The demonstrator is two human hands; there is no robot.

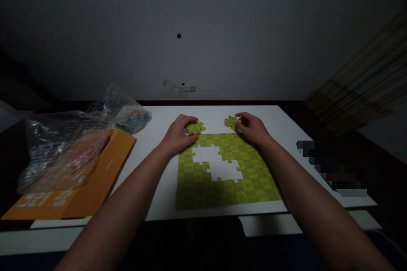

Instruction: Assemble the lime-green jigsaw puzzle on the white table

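I see left hand (178, 134) pinching a green piece (195, 127) | right hand (253, 128) pinching another piece (232, 122) | puzzle (222, 169) just below both, on table (152, 186)

left hand (178, 135) on green piece (196, 127), puzzle (222, 178)

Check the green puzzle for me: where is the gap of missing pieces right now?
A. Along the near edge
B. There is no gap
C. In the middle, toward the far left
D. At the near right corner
C: the white table shows through a hole in the green puzzle at its middle and upper left, while the left hand and right hand each hold a loose green piece at the far edge.
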